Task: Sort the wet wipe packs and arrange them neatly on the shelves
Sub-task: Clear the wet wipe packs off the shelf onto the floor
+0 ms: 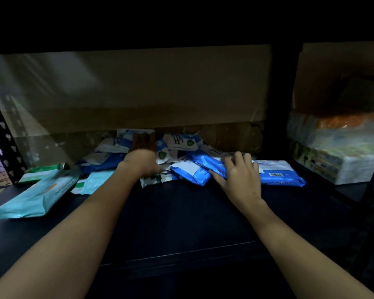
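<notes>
Steadying blue packs under spread, released right grip, left grip reaching into the heap, its state unclear, for sorting along the shelf.

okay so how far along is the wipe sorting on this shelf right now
Early. Done: a few teal packs lie apart at the left, though loosely. In hand: the right hand rests on a blue pack; the left hand reaches into the mixed pile, its fingers blurred. Left: most packs remain jumbled at the back of the shelf, with no neat rows.
</notes>
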